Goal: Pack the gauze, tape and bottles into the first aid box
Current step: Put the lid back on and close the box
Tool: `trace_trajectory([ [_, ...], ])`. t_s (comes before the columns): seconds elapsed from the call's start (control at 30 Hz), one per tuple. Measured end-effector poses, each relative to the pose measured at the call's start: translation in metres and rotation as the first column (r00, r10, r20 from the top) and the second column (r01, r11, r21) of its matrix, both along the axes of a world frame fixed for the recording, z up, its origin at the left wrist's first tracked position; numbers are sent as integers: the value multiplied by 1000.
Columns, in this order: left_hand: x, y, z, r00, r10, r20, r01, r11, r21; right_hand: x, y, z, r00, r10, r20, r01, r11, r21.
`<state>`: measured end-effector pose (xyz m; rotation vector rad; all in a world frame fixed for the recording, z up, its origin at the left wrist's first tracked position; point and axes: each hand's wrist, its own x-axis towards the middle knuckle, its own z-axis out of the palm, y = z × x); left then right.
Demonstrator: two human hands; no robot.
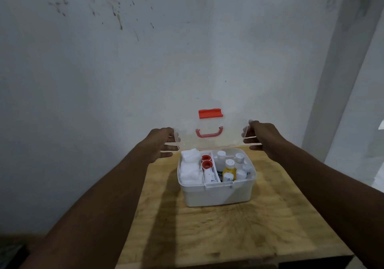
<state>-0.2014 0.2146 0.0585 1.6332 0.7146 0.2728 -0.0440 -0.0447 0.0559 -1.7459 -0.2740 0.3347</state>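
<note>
1. White wall (124,60), stained upper left, stands just behind the wooden table (228,231). A pale pillar (342,81) is at far right, well apart from the work.
2. The first aid box (216,196) sits on the table's far end, near the wall. Nothing else rests on the wood around it.
3. The translucent lid (228,142) stands raised over the rear rim and screens the wall side. The box mouth is uncovered toward the person.
4. Left hand (161,144) pinches the lid's left edge. Right hand (260,136) pinches its right edge. Fingers reach inward on both.
5. Bare wood is broad in front of the box and moderate to its right. The table's left edge runs near the box.
6. The box's long axis runs left to right, about parallel to the wall, with the front clasp tab facing the person. The lid's red latch (210,113) is uppermost, the red handle (209,133) below it.
7. Contents:
   - gauze (190,165) in the left compartment
   - tape rolls (206,161) in the middle, cores facing up
   - bottles (239,164) upright at right, including a yellow bottle (229,172)
</note>
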Motion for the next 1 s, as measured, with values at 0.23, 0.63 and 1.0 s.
trace_trajectory([
  [0.23,-5,-1,-6,993,-88,-79,93,994,55,-6,-19,-10,988,139,65,-129,980,-149],
  [0.63,19,-51,-40,979,-81,-188,168,843,510,-34,5,-31,705,426,568,-39,822,-569],
  [1.0,21,-45,-56,987,-68,-148,137,841,524,-54,-1,-40,460,724,515,18,572,-820],
])
